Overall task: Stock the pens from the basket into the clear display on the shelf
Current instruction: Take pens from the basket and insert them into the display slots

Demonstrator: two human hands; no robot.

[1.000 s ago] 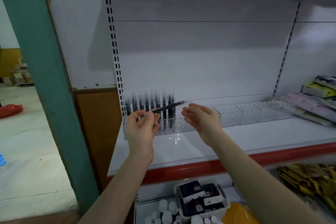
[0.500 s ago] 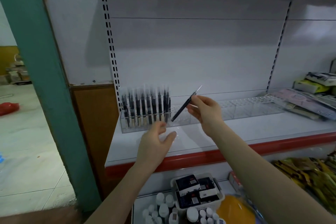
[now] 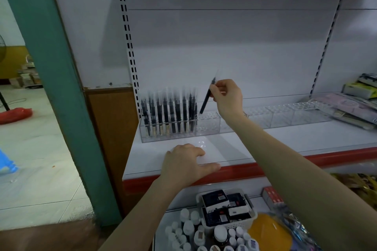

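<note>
A long clear display stands at the back of the white shelf. Its left end holds several black pens standing upright. My right hand pinches one black pen near its top; the pen hangs almost upright, its lower tip just above the display's holes right of the standing pens. My left hand rests on the shelf's front edge, fingers relaxed and holding nothing. No basket of pens shows clearly.
A teal post stands left of the shelf. Packaged stationery lies at the shelf's right end. Below the red shelf edge sit a white basket of boxes, several small white bottles and a yellow item.
The pen passed from my left hand to my right and turned from nearly level to almost upright over the display. My left hand dropped onto the shelf's front edge.
</note>
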